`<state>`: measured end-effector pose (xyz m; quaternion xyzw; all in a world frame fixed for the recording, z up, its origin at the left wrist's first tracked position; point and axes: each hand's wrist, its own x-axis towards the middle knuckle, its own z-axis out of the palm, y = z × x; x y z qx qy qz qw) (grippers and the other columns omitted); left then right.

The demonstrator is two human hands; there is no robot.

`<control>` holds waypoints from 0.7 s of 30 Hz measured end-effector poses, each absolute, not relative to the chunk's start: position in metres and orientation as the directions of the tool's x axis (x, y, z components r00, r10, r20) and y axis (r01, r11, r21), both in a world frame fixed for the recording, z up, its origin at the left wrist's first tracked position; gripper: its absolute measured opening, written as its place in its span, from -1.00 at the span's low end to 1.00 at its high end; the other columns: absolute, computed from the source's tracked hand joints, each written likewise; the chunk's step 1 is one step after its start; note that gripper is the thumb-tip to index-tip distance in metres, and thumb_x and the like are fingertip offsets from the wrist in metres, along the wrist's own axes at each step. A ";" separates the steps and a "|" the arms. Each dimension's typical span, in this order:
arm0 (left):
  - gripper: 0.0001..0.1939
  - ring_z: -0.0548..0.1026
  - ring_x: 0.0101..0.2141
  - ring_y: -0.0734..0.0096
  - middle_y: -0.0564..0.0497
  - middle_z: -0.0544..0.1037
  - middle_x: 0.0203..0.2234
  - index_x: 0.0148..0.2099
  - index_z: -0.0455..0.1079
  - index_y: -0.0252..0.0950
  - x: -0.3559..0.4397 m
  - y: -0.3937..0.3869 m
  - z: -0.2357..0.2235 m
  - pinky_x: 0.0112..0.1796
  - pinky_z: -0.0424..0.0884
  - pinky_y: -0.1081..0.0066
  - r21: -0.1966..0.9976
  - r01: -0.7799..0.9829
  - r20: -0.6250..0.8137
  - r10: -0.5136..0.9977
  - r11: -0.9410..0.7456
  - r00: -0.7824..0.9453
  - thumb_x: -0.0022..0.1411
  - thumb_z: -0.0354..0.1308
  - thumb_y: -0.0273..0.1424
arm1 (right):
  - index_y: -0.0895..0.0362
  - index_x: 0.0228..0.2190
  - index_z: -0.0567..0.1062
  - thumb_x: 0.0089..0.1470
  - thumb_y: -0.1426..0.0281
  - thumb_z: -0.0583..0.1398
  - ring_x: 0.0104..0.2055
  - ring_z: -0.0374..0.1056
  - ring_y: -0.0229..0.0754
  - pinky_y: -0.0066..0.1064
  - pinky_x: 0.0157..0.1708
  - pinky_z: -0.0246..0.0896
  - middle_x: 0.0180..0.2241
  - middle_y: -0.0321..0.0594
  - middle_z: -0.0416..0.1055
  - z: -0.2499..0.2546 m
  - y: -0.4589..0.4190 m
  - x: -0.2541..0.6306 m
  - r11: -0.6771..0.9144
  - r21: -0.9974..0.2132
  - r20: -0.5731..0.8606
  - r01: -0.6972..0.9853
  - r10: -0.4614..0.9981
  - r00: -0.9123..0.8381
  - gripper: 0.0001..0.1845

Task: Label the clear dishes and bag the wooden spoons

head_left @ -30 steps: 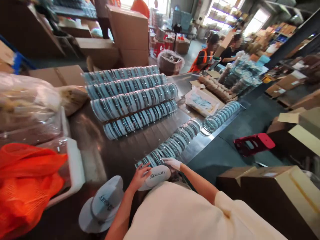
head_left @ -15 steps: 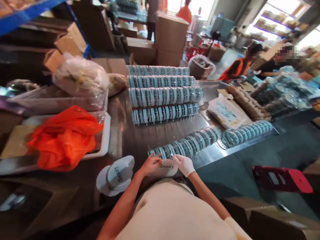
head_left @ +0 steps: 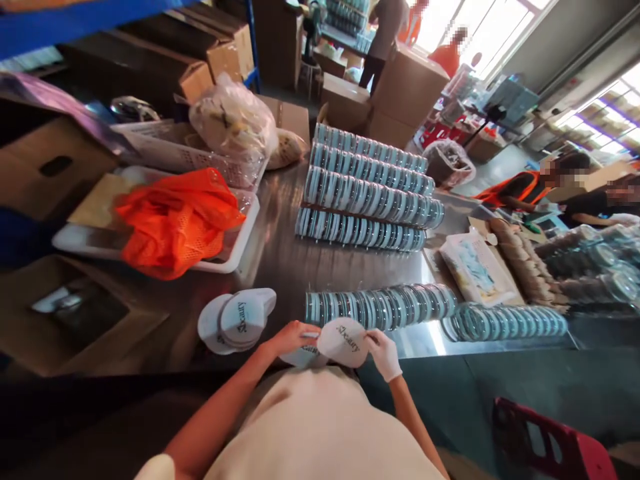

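Observation:
A white round disc (head_left: 343, 342) printed with "beauty" is tilted up in front of my body. My right hand (head_left: 386, 355), in a white glove, pinches its right edge between thumb and fingers. My left hand (head_left: 294, 337), whose fingers look bare, is closed at the left side over a second white printed disc (head_left: 303, 357), a pale edge showing between its fingers. How many discs lie underneath is hidden. To the left, more printed discs (head_left: 243, 319) lie in a loose overlapping pile. Just beyond my hands runs a row of clear round containers (head_left: 377, 307) on their sides.
Several more container rows (head_left: 370, 197) lie farther back on the metal table (head_left: 280, 260). Left stand a white tray (head_left: 250, 230) with orange mesh cloth (head_left: 180, 220) and an open carton (head_left: 100, 293). A white box (head_left: 475, 267) and a red stool (head_left: 550, 440) are rightward. Co-workers are beyond.
The view has swung leftward and tilted. My hands have drawn apart slightly, and the top disc has been raised and shifted toward my right hand, exposing another printed disc under my left.

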<state>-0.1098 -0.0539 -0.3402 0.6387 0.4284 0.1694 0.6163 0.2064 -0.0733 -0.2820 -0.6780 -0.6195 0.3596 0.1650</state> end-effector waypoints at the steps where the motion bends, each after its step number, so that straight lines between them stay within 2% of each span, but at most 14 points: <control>1: -0.57 0.60 0.04 0.14 0.00 0.68 0.03 0.09 0.62 -0.21 -0.114 -0.057 -0.340 0.06 0.38 0.36 0.939 0.313 -0.306 0.768 0.145 0.562 0.25 0.19 -0.19 | 0.11 -0.32 0.57 0.14 0.15 0.14 -0.36 0.41 -0.16 -0.39 -0.27 0.32 -0.39 -0.23 0.54 -0.281 -0.074 0.211 -0.217 -0.700 -0.282 0.681 0.959 0.016 -0.67; 3: -0.54 0.58 0.08 0.10 -0.02 0.65 0.08 0.13 0.61 -0.20 -0.121 -0.059 -0.339 0.11 0.38 0.31 0.939 0.301 -0.310 0.788 0.166 0.531 0.28 0.15 -0.18 | 0.11 -0.34 0.55 0.12 0.11 0.12 -0.42 0.33 -0.17 -0.39 -0.34 0.30 -0.45 -0.24 0.48 -0.278 -0.074 0.215 -0.247 -0.727 -0.289 0.641 0.956 0.041 -0.65; 6: -0.48 0.56 0.10 0.05 -0.03 0.64 0.10 0.20 0.56 -0.19 -0.126 -0.056 -0.337 0.14 0.38 0.25 0.944 0.277 -0.298 0.831 0.182 0.470 0.26 0.17 -0.14 | 0.11 -0.34 0.50 0.09 0.08 0.13 -0.40 0.29 -0.18 -0.39 -0.34 0.29 -0.44 -0.24 0.42 -0.269 -0.068 0.216 -0.236 -0.782 -0.291 0.576 0.957 -0.003 -0.65; 9: -0.36 0.56 0.08 0.03 -0.10 0.64 0.07 0.23 0.53 -0.28 -0.121 -0.046 -0.334 0.12 0.41 0.22 0.950 0.158 -0.310 0.868 0.269 0.389 0.28 0.15 0.01 | 0.10 -0.31 0.48 0.10 0.03 0.14 -0.41 0.29 -0.20 -0.41 -0.38 0.28 -0.43 -0.26 0.41 -0.261 -0.059 0.211 -0.293 -0.832 -0.367 0.471 0.927 -0.072 -0.61; 12: -0.24 0.59 0.00 0.05 -0.17 0.66 0.02 0.19 0.55 -0.36 -0.111 -0.038 -0.326 0.04 0.46 0.22 0.926 -0.008 -0.325 0.805 0.378 0.497 0.34 -0.02 0.16 | 0.10 -0.34 0.53 0.08 0.12 0.15 -0.39 0.34 -0.18 -0.40 -0.33 0.31 -0.45 -0.26 0.45 -0.265 -0.054 0.197 -0.278 -0.777 -0.440 0.565 0.882 -0.170 -0.68; 13: -0.24 0.59 -0.03 0.06 -0.18 0.67 0.00 0.16 0.56 -0.37 -0.107 -0.037 -0.323 0.01 0.47 0.24 0.923 -0.018 -0.312 0.772 0.385 0.553 0.34 0.00 0.16 | 0.09 -0.36 0.55 0.08 0.17 0.15 -0.37 0.37 -0.17 -0.39 -0.28 0.34 -0.44 -0.24 0.48 -0.270 -0.053 0.192 -0.232 -0.743 -0.434 0.627 0.881 -0.189 -0.71; 15: -0.33 0.60 -0.09 0.08 -0.17 0.68 -0.06 0.08 0.60 -0.38 -0.098 -0.037 -0.317 -0.07 0.48 0.29 0.940 0.038 -0.291 0.735 0.340 0.612 0.26 0.15 0.09 | 0.07 -0.37 0.60 0.08 0.26 0.14 -0.30 0.44 -0.14 -0.37 -0.16 0.36 -0.38 -0.22 0.55 -0.282 -0.054 0.183 -0.138 -0.679 -0.397 0.721 0.895 -0.203 -0.75; 17: -0.45 0.59 -0.13 0.12 -0.11 0.69 -0.13 0.02 0.61 -0.37 -0.091 -0.040 -0.316 -0.11 0.45 0.34 0.956 0.126 -0.289 0.761 0.266 0.581 0.17 0.27 -0.04 | 0.06 -0.31 0.65 0.10 0.28 0.15 -0.28 0.47 -0.13 -0.36 -0.11 0.37 -0.33 -0.22 0.59 -0.293 -0.057 0.179 -0.097 -0.644 -0.367 0.759 0.910 -0.195 -0.73; 21: -0.58 0.56 -0.26 0.22 -0.02 0.66 -0.32 -0.17 0.61 -0.35 -0.082 -0.043 -0.321 -0.25 0.39 0.42 0.946 0.204 -0.320 0.823 0.251 0.469 0.18 0.22 -0.08 | 0.03 -0.10 0.67 0.16 0.28 0.21 -0.23 0.48 -0.16 -0.40 -0.10 0.37 -0.23 -0.20 0.59 -0.294 -0.059 0.181 0.010 -0.601 -0.293 0.799 0.928 -0.232 -0.68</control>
